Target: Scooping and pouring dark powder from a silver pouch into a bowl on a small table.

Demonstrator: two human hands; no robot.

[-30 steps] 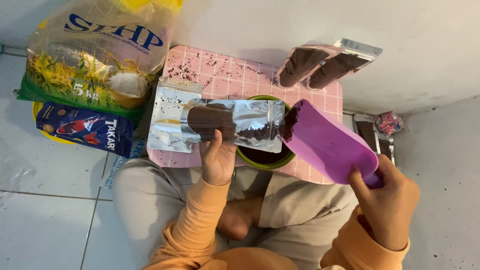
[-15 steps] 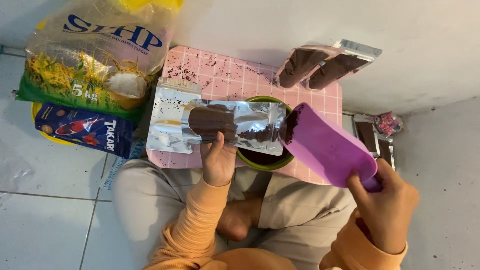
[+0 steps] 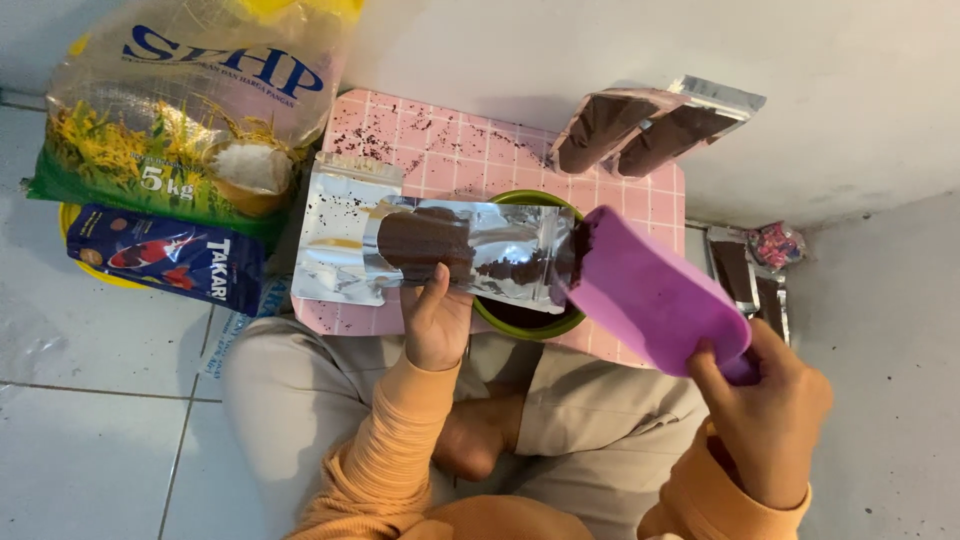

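Over the green bowl [image 3: 500,318], hands hold pouch [image 3: 470,250] and scoop [image 3: 655,295].

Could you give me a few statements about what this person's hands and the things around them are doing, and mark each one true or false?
1. The left hand holds a silver pouch lying sideways. True.
2. The right hand holds a metal spoon. False: it holds a purple scoop.
3. The scoop's tip is at the pouch's mouth, above a green bowl. True.
4. The pink tray is spotless. False: dark crumbs are scattered on it.
5. Two filled pouches lean against the wall. True.
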